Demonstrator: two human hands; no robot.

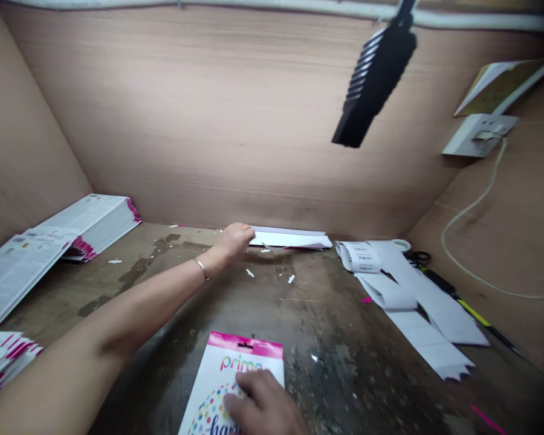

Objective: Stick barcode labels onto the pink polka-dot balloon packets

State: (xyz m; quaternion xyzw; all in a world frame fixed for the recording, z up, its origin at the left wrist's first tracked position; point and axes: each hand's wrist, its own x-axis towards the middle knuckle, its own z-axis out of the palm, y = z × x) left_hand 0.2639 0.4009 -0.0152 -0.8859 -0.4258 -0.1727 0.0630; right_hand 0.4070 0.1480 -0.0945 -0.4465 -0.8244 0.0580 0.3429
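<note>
A plywood booth (208, 115) encloses a worn, stained worktop (344, 344). At the bottom centre of the frame, the right hand (263, 402) rests on a printed card (254, 353) with a pink header and a black hang slot. Its fingers lie loosely spread across the card without visibly pinching it. The card's long axis points away from the person, tilted slightly, and its lower part runs out of the frame.

The left arm (118, 314) crosses diagonally from the lower left, with a thin metal bangle (202, 269) at the wrist. The left hand (236, 238) is at top centre, its fingers together and touching the left end of a white paper strip (290, 240). Whether it has a grip there cannot be told. The strip lies crosswise near the back wall, its long axis running left to right, so the left hand meets it end-on while the right hand stays well back. Small paper scraps (249, 273) dot the worktop between the hands.

Along the left side sit stacks of pink-edged leaflets (90, 226). On the right lie barcode label strips (417, 296), with a black marker (471, 314) beside them. Scissors (419, 258) and a tape roll (401, 244) sit beyond the strips. Higher on the right wall are a wall socket (478, 134) and a white cable (462, 241), while a black light fixture (376, 78) hangs at the upper right of the frame.
</note>
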